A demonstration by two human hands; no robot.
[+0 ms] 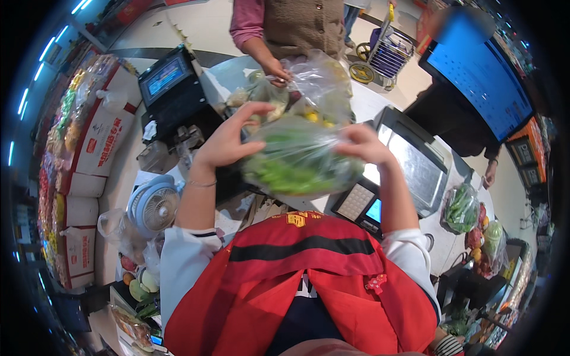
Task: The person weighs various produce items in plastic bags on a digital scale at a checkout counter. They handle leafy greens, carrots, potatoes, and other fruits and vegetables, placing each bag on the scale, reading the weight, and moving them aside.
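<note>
A clear plastic bag of green vegetables (298,171) hangs in front of me, slightly blurred. My right hand (363,144) grips its gathered upper right part. Fingers spread, my left hand (236,138) is at the bag's upper left edge; whether it touches the plastic I cannot tell. Just beyond are more clear bags of produce (316,80) on the white counter (372,100), with yellow pieces showing in one. Another person's hand (276,71) holds the top of these bags. To the right of my right hand lies a counter scale (414,155) with a shiny metal plate.
A black terminal with a screen (167,78) and a small fan (156,207) stand at left. On the right are a large monitor (481,84), a bag of green peppers (462,209) and other produce. Another person's hand (490,173) is near the right counter edge. A wheeled cart (385,53) stands beyond.
</note>
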